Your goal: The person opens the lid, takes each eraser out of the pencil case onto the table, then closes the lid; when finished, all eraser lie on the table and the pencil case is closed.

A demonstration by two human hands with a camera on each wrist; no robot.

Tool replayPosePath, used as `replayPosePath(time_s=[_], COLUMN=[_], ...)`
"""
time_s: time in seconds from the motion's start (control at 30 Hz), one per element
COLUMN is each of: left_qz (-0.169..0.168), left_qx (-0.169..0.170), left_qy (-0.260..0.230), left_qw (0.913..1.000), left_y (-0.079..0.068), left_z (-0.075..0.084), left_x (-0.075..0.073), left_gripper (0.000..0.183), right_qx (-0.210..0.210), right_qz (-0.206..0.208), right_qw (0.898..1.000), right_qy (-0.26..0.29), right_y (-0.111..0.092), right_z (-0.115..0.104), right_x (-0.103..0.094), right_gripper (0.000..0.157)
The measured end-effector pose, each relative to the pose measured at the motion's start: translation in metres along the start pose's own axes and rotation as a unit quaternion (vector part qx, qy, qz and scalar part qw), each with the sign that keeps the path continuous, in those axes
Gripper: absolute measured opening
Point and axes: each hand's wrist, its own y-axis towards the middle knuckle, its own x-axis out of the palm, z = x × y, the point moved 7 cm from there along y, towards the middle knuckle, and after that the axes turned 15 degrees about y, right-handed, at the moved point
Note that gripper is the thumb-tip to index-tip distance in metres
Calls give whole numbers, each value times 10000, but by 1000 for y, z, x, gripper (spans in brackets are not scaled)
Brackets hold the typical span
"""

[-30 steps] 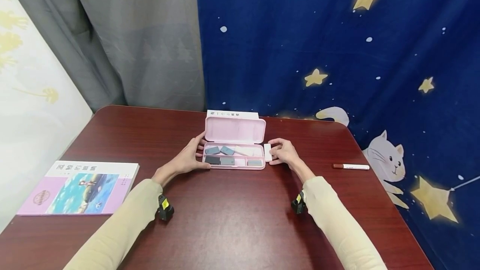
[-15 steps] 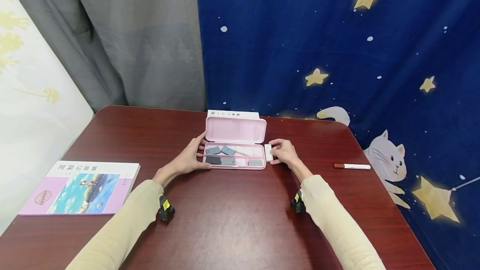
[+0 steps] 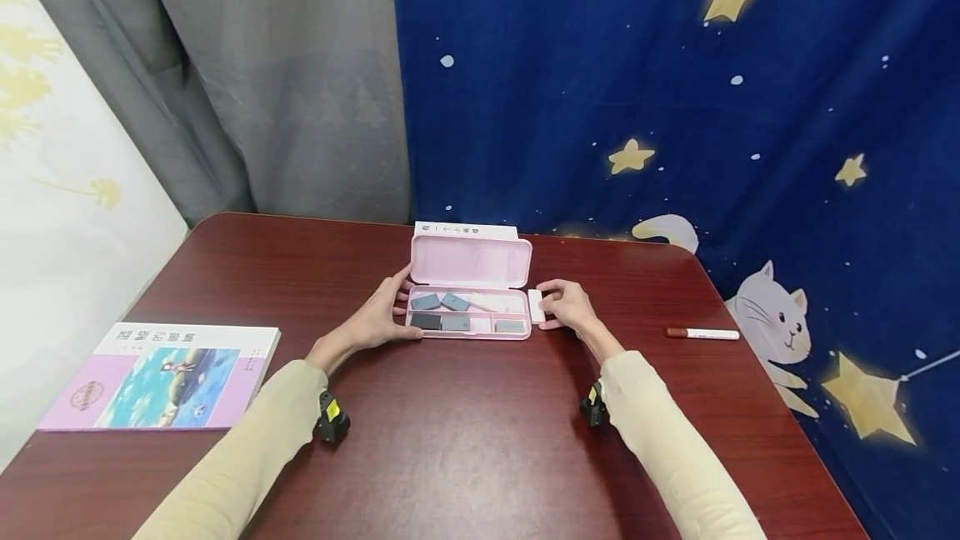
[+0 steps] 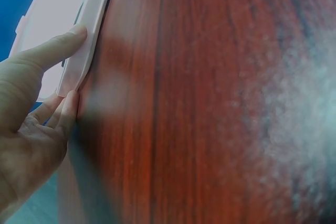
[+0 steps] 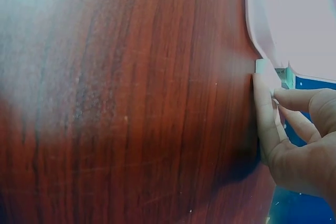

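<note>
An open pink pencil case (image 3: pixel 471 261) lies on the table with its lid raised at the back. Dark, grey and blue-grey blocks (image 3: pixel 454 302) and a whitish piece sit in its compartments. At the case's left end my left hand (image 3: pixel 372 315) grips it, thumb along the front and fingers round the side. My right hand (image 3: pixel 572 307) pinches a white eraser (image 3: pixel 536 306) beside the case's right end. In the right wrist view the eraser (image 5: pixel 261 66) stands close to the case (image 5: pixel 262 30), partly hidden by fingers.
Behind the raised lid is a white box or book edge (image 3: pixel 465 229) with printed characters. A book (image 3: pixel 168 377) with a purple and blue cover lies at the left. To the right rests a red-capped white marker (image 3: pixel 702 333). Curtains hang beyond the table's far edge.
</note>
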Motion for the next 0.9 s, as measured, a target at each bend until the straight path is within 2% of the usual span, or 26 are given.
replayPosePath(time_s=[0.47,0.73,0.9], left_qz=[-6,17,-6], left_qx=[-26,-24,-4], left_qy=[-24,-32,69], left_qw=[10000,10000,10000], left_y=[0,0,-1], left_z=[-2,-2,0], left_x=[2,1,0], left_gripper=[114,114,114], right_qx=[-199,-230,-297], right_qz=[48,36,36], right_qw=[9997,9997,9995], right_qy=[-124,-105,-114], right_y=[-2,-3,-6], right_z=[0,0,-1], right_x=[0,0,0], right_gripper=[36,43,42])
